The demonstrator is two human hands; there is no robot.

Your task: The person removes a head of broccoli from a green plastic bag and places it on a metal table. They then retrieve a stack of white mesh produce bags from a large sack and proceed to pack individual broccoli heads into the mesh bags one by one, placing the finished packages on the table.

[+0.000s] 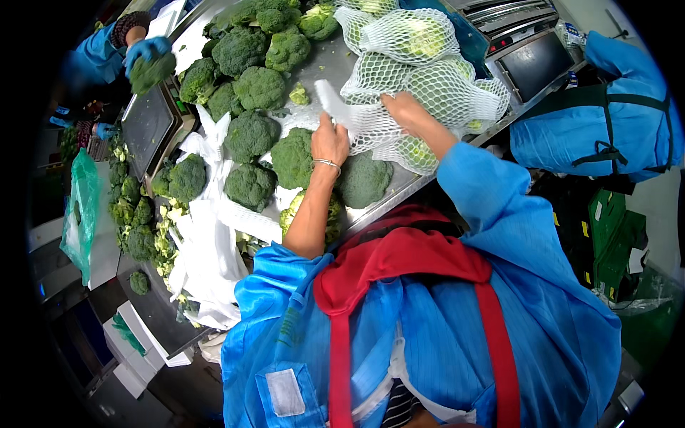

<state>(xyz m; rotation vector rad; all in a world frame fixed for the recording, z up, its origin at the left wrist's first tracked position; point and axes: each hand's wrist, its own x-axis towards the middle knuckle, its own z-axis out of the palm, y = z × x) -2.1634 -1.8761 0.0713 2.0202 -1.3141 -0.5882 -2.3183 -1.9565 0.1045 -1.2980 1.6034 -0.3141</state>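
My left hand (329,140), with a metal bangle at the wrist, grips a white foam net sleeve (369,122). One flattened end of the sleeve rises past my fingers. On its other side my right hand (409,115) pinches the mesh, which is spread between both hands. Whether anything lies inside it I cannot tell. Below my left hand rest bare broccoli heads, one broccoli head (366,181) near the metal table's edge and another broccoli head (293,158) to the left. Netted broccoli heads (447,88) are heaped beyond my right hand.
Several bare broccoli heads (260,88) cover the metal table (334,59). A pile of white foam sleeves (208,257) lies at left. Scales stand at left (150,125) and right (538,64). Across the table, a co-worker's blue-gloved hand (147,52) holds broccoli. Green crates (615,235) stand at right.
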